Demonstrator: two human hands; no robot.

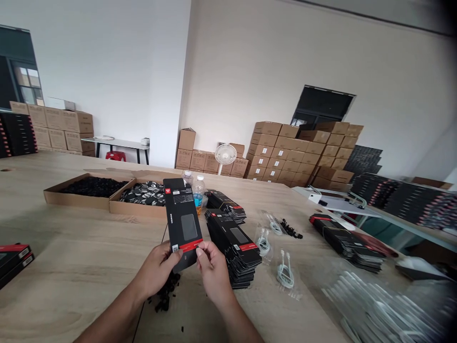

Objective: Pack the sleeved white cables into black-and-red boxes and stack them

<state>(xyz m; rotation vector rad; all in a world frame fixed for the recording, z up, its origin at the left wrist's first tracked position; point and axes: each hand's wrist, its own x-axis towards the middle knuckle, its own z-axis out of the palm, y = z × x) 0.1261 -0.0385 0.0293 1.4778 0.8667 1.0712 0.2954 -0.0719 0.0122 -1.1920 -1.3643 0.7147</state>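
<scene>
A flat black cardboard packaging box (180, 209) with a red band and a clear window is held up in front of me. My left hand (159, 264) grips its lower left edge, thumb across the front. At the lower right corner, by the red band, the fingers of my right hand (212, 264) pinch the edge. Just right of it stands a stack of flat black boxes (232, 238), with another stack (226, 205) behind. Small black pieces (166, 293) lie scattered on the table below my hands.
Two open cartons hold black parts (94, 186) and black-and-white pieces (144, 193). Bottles (199, 190) stand behind the held box. Bagged white cables (285, 271) lie to the right, near clear plastic bags (378, 305) and a banded box stack (346, 240). Black boxes (14, 262) sit left.
</scene>
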